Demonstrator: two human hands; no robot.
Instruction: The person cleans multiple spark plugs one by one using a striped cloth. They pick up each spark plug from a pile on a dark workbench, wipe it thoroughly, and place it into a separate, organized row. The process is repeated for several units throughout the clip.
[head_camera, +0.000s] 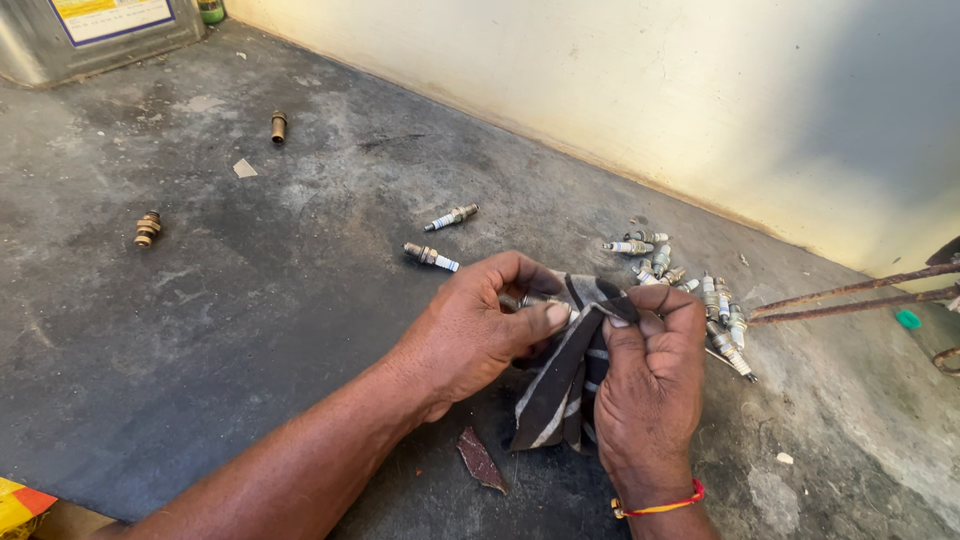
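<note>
I pinch a spark plug (530, 300) in my left hand (470, 330) while my right hand (650, 385) clamps the striped rag (565, 375) around it for wiping, the pile of plugs (700, 295) close by.

single head-worn view, aimed steeply down and forward, hands (560, 345) seen close at centre, grey concrete floor (200, 330) spread below, pale wall (700, 100) met at the far edge, no second view shared

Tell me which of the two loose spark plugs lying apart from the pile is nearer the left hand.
The lower spark plug, lying just left of the left hand. The other loose plug lies farther up the floor, toward the wall.
</note>
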